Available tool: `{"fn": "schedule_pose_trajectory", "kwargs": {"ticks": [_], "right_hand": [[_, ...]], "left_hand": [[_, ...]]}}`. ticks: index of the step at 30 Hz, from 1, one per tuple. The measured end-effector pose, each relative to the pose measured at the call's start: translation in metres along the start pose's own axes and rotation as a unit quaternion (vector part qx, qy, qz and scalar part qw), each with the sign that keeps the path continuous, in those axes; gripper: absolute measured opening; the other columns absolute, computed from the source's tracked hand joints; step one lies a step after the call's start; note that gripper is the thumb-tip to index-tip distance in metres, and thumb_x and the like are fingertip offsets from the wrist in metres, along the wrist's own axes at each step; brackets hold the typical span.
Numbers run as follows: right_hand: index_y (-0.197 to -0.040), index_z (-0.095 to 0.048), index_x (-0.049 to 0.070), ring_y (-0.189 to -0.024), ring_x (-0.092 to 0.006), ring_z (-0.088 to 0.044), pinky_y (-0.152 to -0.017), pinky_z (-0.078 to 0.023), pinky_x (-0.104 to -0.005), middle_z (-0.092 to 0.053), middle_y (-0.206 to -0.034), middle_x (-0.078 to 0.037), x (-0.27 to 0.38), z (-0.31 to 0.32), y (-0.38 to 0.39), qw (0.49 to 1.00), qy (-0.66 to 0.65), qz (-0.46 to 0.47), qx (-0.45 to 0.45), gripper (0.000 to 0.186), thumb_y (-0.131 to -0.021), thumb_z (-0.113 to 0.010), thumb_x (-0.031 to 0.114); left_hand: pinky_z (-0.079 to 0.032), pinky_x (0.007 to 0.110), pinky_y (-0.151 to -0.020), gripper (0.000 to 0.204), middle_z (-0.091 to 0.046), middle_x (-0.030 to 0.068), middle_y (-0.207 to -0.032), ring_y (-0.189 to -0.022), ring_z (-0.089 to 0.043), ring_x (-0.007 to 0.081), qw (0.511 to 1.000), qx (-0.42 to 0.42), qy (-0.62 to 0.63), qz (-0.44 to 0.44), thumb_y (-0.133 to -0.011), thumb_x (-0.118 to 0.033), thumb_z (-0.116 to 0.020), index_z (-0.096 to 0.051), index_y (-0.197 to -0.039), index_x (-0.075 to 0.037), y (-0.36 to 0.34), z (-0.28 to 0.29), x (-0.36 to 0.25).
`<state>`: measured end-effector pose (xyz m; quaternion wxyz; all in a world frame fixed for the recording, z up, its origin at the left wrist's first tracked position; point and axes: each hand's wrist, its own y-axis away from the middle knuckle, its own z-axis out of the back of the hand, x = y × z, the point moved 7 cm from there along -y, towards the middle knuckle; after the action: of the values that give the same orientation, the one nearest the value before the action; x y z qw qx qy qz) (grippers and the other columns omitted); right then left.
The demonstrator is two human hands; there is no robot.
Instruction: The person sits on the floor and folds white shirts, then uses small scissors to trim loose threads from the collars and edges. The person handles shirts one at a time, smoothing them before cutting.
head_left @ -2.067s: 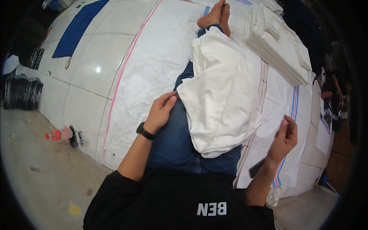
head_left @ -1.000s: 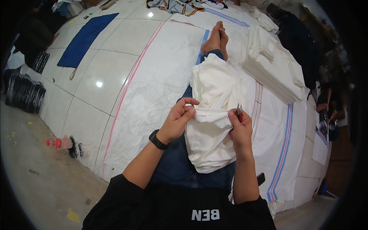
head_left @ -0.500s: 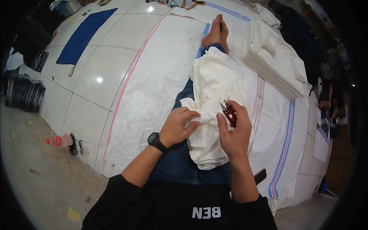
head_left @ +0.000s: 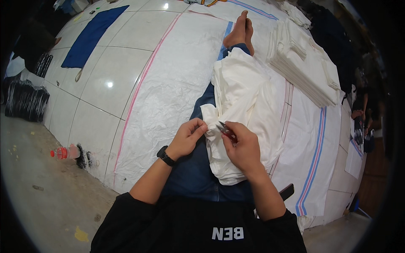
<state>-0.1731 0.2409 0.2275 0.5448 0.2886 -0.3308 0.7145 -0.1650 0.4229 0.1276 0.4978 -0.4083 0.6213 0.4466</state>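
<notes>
A white garment (head_left: 242,90) lies crumpled over my outstretched legs in blue jeans. My left hand (head_left: 188,135), with a black watch on its wrist, pinches a fold at the cloth's left edge between thumb and fingers. Close beside it, my right hand (head_left: 243,148) grips small red-handled thread snips (head_left: 226,130). Their dark pointed blades aim at the pinched fold; whether they touch the cloth I cannot tell.
A stack of folded white garments (head_left: 301,63) sits at the far right on white plastic sheeting (head_left: 168,92). A blue cloth (head_left: 95,36) lies on the tiles at far left. Near the left step is a plastic bottle (head_left: 65,152); a phone (head_left: 287,192) lies by my right elbow.
My right hand has moved left with the snips, bringing the blades close to my left fingers. My left hand has shifted slightly left with the pinched cloth.
</notes>
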Motion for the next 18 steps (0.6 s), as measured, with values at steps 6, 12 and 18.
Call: {"fn": "schedule_pose_trajectory", "kwargs": {"ticks": [6,12,18], "right_hand": [[-0.115,-0.072,0.0,-0.075,-0.0245,-0.071,-0.061,-0.056,-0.0367,-0.07,-0.095,-0.009,0.049,-0.007,0.007,0.967,0.191,0.164,-0.031,0.028,-0.088,-0.072,0.006],[-0.115,-0.071,-0.003,-0.073,-0.0216,-0.069,-0.058,-0.054,-0.0337,-0.069,-0.095,-0.008,0.06,-0.017,0.006,0.947,0.253,0.192,-0.039,0.028,-0.09,-0.07,0.009],[-0.116,-0.071,-0.003,-0.074,-0.022,-0.068,-0.058,-0.054,-0.0336,-0.069,-0.097,-0.009,0.062,-0.021,0.004,0.944,0.257,0.201,-0.048,0.031,-0.088,-0.07,0.008]], "left_hand": [[-0.046,0.022,-0.087,0.022,-0.065,-0.0035,-0.099,-0.094,-0.055,0.0044,0.995,-0.014,0.093,-0.029,-0.113,-0.023,-0.057,-0.065,-0.109,-0.002,0.007,0.001,-0.007],[-0.045,0.021,-0.077,0.021,-0.063,-0.0041,-0.094,-0.087,-0.053,0.0034,0.996,-0.043,0.055,-0.058,-0.112,-0.023,-0.058,-0.064,-0.108,-0.002,0.012,0.0,-0.021],[-0.044,0.021,-0.076,0.02,-0.063,-0.0038,-0.093,-0.085,-0.053,0.0035,0.993,-0.058,0.056,-0.083,-0.112,-0.021,-0.058,-0.064,-0.107,-0.003,0.012,-0.002,-0.023]]}}
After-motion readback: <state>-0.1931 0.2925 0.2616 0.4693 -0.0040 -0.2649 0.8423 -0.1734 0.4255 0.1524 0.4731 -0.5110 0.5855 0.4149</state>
